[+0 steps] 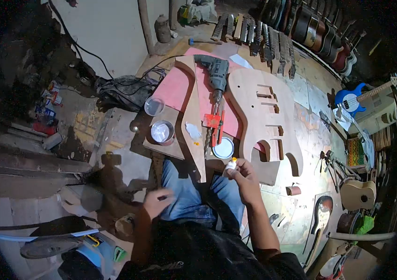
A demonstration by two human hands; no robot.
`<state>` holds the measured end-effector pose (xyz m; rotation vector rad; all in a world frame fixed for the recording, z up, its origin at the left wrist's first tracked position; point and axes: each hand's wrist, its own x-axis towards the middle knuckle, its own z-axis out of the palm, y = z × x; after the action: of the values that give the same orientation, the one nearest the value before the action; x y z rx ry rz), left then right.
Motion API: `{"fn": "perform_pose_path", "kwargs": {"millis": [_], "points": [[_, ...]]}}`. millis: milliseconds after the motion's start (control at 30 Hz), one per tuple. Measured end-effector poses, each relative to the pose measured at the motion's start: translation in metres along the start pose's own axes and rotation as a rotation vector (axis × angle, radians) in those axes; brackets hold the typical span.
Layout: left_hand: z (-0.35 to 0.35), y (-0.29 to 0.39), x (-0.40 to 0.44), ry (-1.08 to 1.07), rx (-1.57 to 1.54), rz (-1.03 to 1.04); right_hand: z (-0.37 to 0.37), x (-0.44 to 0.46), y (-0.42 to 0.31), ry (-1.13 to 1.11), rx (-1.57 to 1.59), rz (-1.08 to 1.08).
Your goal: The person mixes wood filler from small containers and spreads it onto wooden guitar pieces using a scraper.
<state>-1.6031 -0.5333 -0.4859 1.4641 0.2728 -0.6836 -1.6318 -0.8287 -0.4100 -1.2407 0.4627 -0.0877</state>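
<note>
My right hand [245, 179] grips a small white bottle [230, 166] with a yellow-orange cap, held above my right knee. My left hand [157, 201] is by my left thigh, its fingers loosely curled with a gap between them and nothing seen in them. In front of me a long curved wooden piece [191, 105] carries a whitish smear [193, 130] and a small yellow-orange blob [196, 143]. Left of it stands an open can [162, 132] with pale contents. A round whitish lid [223, 148] lies just beyond my right hand.
A power drill [217, 70] lies on pink sheeting [173, 86], with a red tool [213, 121] near its chuck. Right of it is an unfinished guitar body [250, 121]. A clear plastic cup [154, 106] sits behind the can. A blue guitar [350, 100] stands at the right.
</note>
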Motion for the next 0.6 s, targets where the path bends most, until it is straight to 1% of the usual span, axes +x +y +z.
{"fn": "perform_pose_path", "kwargs": {"millis": [33,67,100,133,167,200,233,267,300,367,400,433,467,500,533,567,600], "points": [[0.019,0.007,-0.005,-0.026,0.018,0.029,0.002,0.004,-0.006,0.046,-0.022,-0.032],[0.036,-0.008,0.002,0.113,0.245,0.111,0.000,0.011,-0.009,0.044,-0.020,-0.038],[0.049,-0.019,0.008,0.064,0.649,0.547,-0.004,0.022,-0.010,0.036,-0.155,-0.108],[0.065,-0.015,0.008,0.079,0.747,0.555,-0.008,0.035,-0.011,0.026,-0.291,-0.181],[0.085,0.000,0.004,0.151,0.811,0.585,-0.007,0.052,-0.016,0.046,-0.422,-0.179],[0.100,0.015,0.001,0.219,0.878,0.610,-0.001,0.067,-0.020,0.077,-0.407,-0.211],[0.109,0.015,0.006,0.219,0.879,0.616,-0.001,0.090,-0.018,0.107,-0.517,-0.263],[0.115,0.014,0.013,0.311,0.817,0.663,-0.003,0.113,-0.012,0.136,-0.627,-0.315],[0.119,0.014,0.017,0.402,0.752,0.710,0.001,0.129,-0.013,0.139,-0.626,-0.322],[0.121,0.013,0.014,0.395,0.746,0.748,0.016,0.158,-0.019,0.189,-0.742,-0.410],[0.120,0.011,0.012,0.386,0.742,0.769,0.024,0.168,-0.023,0.189,-0.739,-0.419],[0.118,0.010,0.010,0.413,0.678,0.786,0.031,0.177,-0.027,0.189,-0.827,-0.386],[0.115,0.010,0.009,0.415,0.679,0.794,0.037,0.184,-0.028,0.189,-0.914,-0.351],[0.111,0.009,0.009,0.461,0.695,0.796,0.039,0.194,-0.021,0.174,-0.883,-0.411],[0.107,0.008,0.009,0.507,0.709,0.795,0.041,0.205,-0.015,0.174,-0.882,-0.413],[0.103,0.006,0.011,0.531,0.678,0.859,0.044,0.214,-0.012,0.172,-0.932,-0.389],[0.103,0.009,0.010,0.533,0.676,0.861,0.046,0.224,-0.007,0.169,-0.984,-0.366]]}}
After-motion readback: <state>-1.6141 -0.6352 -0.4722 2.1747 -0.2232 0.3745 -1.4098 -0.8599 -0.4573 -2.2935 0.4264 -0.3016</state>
